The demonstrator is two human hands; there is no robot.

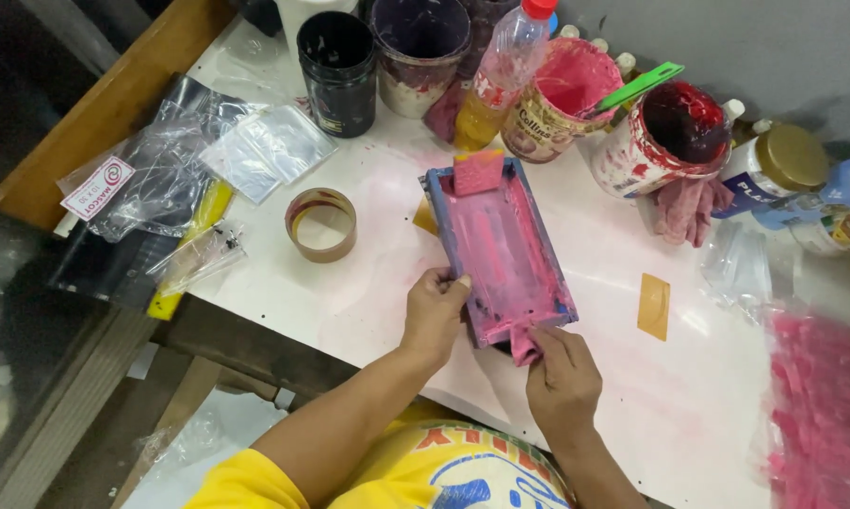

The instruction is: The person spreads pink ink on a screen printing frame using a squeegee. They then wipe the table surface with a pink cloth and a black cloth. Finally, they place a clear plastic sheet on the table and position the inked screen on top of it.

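Our left hand (pixel 433 311) clamps the near left edge of the small blue-framed printing screen smeared with pink ink (pixel 500 250), while our right hand (pixel 562 377) pinches a pink-stained rag (pixel 524 347) against its near end; the hands sit apart, one on each side of that end. The screen lies on the white desk (pixel 689 396) close to its near edge, a pink sponge block (pixel 479 172) resting on its far end. We judge that a hard wipe could push the frame off that near edge, or smear wet ink onto the desk. Beyond it, open ink tubs (pixel 557 94) crowd the far edge, and a tape roll (pixel 321 224) sits to the left, leaving room mostly to the right.
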